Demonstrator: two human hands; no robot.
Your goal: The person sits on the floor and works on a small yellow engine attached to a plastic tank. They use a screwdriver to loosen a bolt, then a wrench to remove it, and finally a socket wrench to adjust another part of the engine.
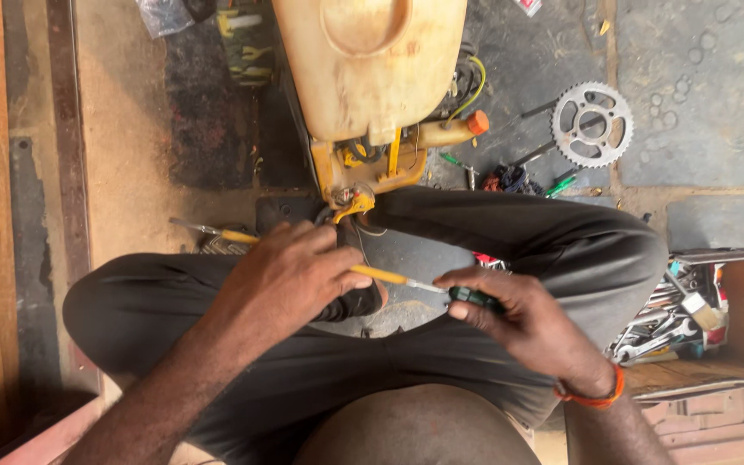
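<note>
Left hand (pixel 290 275) grips a yellow tool (pixel 381 275); right hand (pixel 518 319) pinches its green-handled screwdriver (pixel 474 298) below the yellow tank (pixel 372 69).

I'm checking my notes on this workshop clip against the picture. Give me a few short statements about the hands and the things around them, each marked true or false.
1. The left hand grips a yellow-handled tool. True.
2. The right hand wears a blue glove. False: it is bare, with an orange band on the wrist.
3. The right hand's fingers hold a small dark green part at the tool's metal tip. True.
4. A toothed sprocket lies on the floor at upper right. True.
5. The tank ahead of the person is bright red. False: it is pale yellow.
6. The spanners lie at the left of the picture. False: they are at the right, beside the knee.
</note>
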